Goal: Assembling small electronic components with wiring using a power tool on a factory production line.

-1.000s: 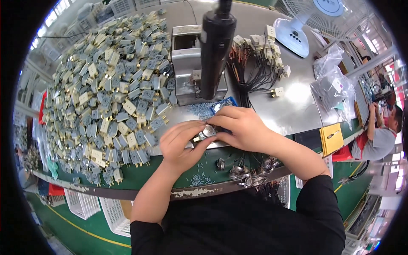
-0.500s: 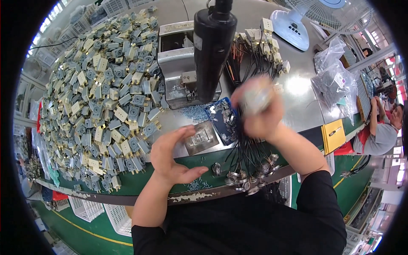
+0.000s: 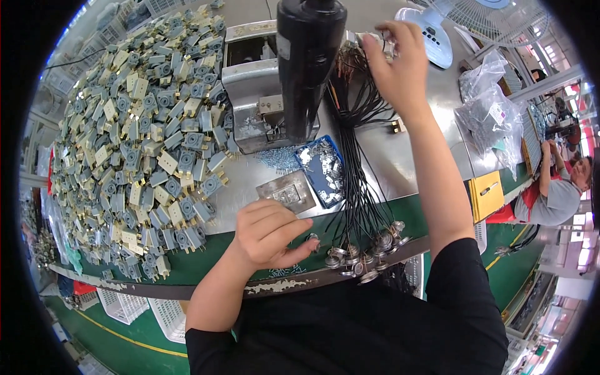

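At the front edge of the bench my left hand [image 3: 269,234] is curled, thumb and forefinger closing on a small round metal part [image 3: 313,237]. Just beyond it lies a flat metal plate [image 3: 287,192] with a recess. My right hand [image 3: 403,65] reaches far out, its fingers bent round a cream block [image 3: 389,49] partly hidden by them, among others of the kind. A bundle of black wires [image 3: 356,156] runs from there toward me and ends in several round metal parts [image 3: 369,250]. Beside the wires sits a blue tray [image 3: 325,190] of small metal pieces.
A large heap of grey and cream blocks [image 3: 150,137] fills the left side. A metal machine [image 3: 253,94] and a black cylinder [image 3: 309,69] stand mid-bench. Farther right are a fan [image 3: 431,37], plastic bags [image 3: 490,106] and a yellow folder [image 3: 487,197]. Another person [image 3: 556,194] works at the right.
My right hand has moved away from me, from above the wires to the cream blocks at the back. My left hand has gone from spread to curled, at the small round metal part.
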Demonstrator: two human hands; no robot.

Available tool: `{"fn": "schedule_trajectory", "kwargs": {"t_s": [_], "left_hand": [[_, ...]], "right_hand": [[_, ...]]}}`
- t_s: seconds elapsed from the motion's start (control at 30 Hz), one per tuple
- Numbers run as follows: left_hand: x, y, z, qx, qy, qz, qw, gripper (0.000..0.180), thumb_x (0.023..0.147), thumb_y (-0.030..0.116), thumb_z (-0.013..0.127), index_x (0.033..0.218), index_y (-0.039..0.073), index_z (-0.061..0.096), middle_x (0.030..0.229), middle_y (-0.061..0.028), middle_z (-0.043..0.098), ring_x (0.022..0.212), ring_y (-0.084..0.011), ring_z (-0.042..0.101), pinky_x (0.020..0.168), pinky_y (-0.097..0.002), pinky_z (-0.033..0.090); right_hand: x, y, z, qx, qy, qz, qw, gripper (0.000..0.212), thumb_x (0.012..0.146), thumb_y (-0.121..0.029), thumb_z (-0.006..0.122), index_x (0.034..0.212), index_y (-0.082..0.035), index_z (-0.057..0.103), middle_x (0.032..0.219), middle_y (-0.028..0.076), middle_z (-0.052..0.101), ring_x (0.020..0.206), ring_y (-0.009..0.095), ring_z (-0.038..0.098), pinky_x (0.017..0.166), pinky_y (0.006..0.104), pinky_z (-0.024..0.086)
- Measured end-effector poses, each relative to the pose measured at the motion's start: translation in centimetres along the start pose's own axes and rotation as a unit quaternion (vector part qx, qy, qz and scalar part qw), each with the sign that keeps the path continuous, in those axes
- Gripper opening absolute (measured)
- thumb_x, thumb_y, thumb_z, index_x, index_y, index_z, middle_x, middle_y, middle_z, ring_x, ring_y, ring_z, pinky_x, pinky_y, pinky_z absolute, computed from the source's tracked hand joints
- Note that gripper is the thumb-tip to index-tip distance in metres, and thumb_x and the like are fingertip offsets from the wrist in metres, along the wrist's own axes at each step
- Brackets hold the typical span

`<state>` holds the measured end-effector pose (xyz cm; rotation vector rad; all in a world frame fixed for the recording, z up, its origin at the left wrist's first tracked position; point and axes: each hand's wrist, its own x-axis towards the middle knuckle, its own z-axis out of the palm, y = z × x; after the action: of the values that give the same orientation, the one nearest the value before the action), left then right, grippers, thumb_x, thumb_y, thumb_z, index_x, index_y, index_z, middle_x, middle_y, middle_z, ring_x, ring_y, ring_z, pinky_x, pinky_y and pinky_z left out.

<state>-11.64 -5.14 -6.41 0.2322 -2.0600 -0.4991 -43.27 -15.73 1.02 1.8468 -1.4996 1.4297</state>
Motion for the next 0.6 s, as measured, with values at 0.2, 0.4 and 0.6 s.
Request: {"fn": "schedule_trajectory", "kwargs": {"t_s": [0.2,0.4,0.6], "left_hand": [[-0.1,0.4,0.2,-0.003,0.013,-0.008,1.0,0.026,0.071,0.014,0.088,0.091,0.007,0.072,0.074,-0.0033,0.065,0.062,-0.0205,0.065,0.059,-0.0321,0.053],[0.4,1.3,1.2,-0.051,-0.033,-0.029,0.998,0.024,0.072,0.012,0.087,0.09,0.004,0.074,0.071,-0.0056,0.064,0.059,-0.023,0.064,0.056,-0.0332,0.051],[0.5,1.7,1.2,-0.042,-0.038,-0.032,0.998,0.024,0.073,0.014,0.089,0.089,0.008,0.072,0.073,-0.0032,0.066,0.059,-0.021,0.063,0.055,-0.0327,0.05]], "right_hand": [[-6.5,-4.5,-7.2,0.052,-0.448,0.09,0.888,0.024,0.095,-0.016,0.071,0.085,0.004,0.063,0.071,0.019,0.061,0.062,0.031,0.059,0.061,0.0405,0.046],[-9.7,-5.2,-5.8,-0.038,-0.396,0.156,0.904,0.023,0.094,-0.017,0.066,0.089,0.005,0.064,0.075,0.025,0.065,0.072,0.044,0.066,0.068,0.0506,0.051],[-9.1,-6.1,-4.3,-0.164,-0.442,0.073,0.879,0.022,0.09,-0.017,0.066,0.083,0.004,0.066,0.077,0.026,0.069,0.077,0.045,0.07,0.074,0.0537,0.058]]}}
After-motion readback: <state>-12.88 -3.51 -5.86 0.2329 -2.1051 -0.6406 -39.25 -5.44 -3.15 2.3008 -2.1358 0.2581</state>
